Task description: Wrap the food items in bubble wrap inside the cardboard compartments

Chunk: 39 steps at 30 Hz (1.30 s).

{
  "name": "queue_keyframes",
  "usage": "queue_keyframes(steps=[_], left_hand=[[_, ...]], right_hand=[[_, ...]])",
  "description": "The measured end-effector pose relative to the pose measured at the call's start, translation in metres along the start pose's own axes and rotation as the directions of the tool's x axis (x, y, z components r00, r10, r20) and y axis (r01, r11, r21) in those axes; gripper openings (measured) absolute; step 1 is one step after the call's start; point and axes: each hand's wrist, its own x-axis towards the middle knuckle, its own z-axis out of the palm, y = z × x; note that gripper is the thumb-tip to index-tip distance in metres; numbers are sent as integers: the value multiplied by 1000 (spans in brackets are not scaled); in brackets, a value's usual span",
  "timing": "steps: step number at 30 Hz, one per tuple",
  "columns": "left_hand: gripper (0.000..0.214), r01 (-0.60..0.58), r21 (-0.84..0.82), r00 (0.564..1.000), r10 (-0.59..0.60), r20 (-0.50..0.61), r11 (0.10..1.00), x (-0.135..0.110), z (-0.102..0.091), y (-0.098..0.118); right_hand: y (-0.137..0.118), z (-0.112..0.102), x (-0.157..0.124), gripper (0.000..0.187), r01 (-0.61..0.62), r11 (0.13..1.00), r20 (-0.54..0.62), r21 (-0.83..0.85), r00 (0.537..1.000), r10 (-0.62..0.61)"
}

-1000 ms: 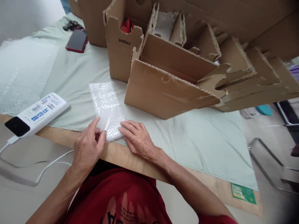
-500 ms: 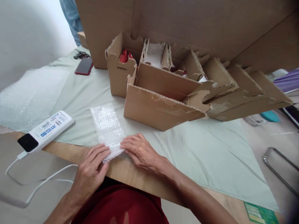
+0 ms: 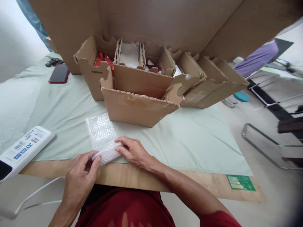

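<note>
A strip of clear bubble wrap (image 3: 100, 127) lies on the cloth at the table's front edge, its near end folded into a thicker roll. My left hand (image 3: 81, 170) pinches the left end of that roll between thumb and fingers. At the roll's right end, my right hand (image 3: 134, 153) grips it the same way. Whether anything is wrapped inside the fold, I cannot tell. Just behind the strip stands an open cardboard bin (image 3: 142, 110) with a low front.
Several cardboard compartments with red and white packets stand inside a large box (image 3: 151, 22). A white power bank (image 3: 28, 148) with a cable lies left, a phone (image 3: 59, 74) behind it. More bubble wrap (image 3: 14, 104) covers the left side. A green card (image 3: 240, 183) sits at the right edge.
The near end of the bubble wrap has been folded up and over, away from me. My hands have gone from lying flat on it to pinching its ends. The view has shifted right.
</note>
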Motion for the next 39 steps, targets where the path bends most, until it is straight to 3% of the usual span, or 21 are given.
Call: queue_keyframes(steps=[2, 4, 7, 10, 13, 17, 19, 22, 24, 28, 30, 33, 35, 37, 39], left_hand=[[29, -11, 23, 1000, 12, -12, 1000, 2, 0, -1], [30, -22, 57, 1000, 22, -6, 998, 4, 1, -3], [30, -49, 121, 999, 48, 7, 991, 7, 4, -6], [27, -67, 169, 997, 71, -17, 983, 10, 4, -6], [28, -176, 159, 982, 185, -45, 971, 9, -5, -2], [22, -350, 48, 935, 345, 77, 936, 2, -22, 1], [19, -313, 1, 945, 311, 102, 950, 1, -24, 0], [20, -203, 51, 978, 200, 51, 978, 9, -16, -6], [23, -174, 122, 985, 173, 15, 977, 17, -8, -10], [29, -167, 184, 984, 176, -34, 969, 28, -1, -13], [33, -211, 146, 976, 216, -24, 967, 25, -5, -9], [35, -305, 75, 951, 301, 69, 949, 16, -12, -5], [34, -296, 64, 953, 290, 87, 953, 14, -13, -5], [32, -241, 96, 970, 237, 50, 966, 17, -9, -9], [33, -176, 147, 984, 178, -2, 973, 24, -1, -12]], right_hand=[[5, -1, -6, 30, 95, 992, -109, -82, 989, -104], [9, -3, -13, 31, 243, 937, -128, -250, 951, -281], [14, -3, -18, 30, 436, 792, 69, -427, 889, -452], [16, 2, -10, 31, 504, 728, 199, -465, 861, -469], [12, 3, 1, 26, 485, 775, 212, -406, 874, -436], [0, -6, -1, 27, 370, 899, 220, -235, 921, -322], [-4, -9, -5, 31, 296, 935, 218, -196, 943, -253], [-5, -7, -7, 37, 258, 921, 93, -290, 966, -241], [-1, -3, -5, 40, 325, 857, 51, -399, 942, -333], [5, 3, 2, 31, 470, 733, 204, -492, 881, -428], [5, 3, 4, 27, 446, 760, 213, -473, 895, -392], [1, -1, 5, 31, 346, 879, 179, -328, 936, -302], [-3, -4, 5, 37, 251, 934, 167, -255, 963, -213], [-7, -4, 5, 39, 178, 935, 122, -307, 982, -147], [-9, -1, 5, 40, 196, 885, 81, -422, 981, -178]])
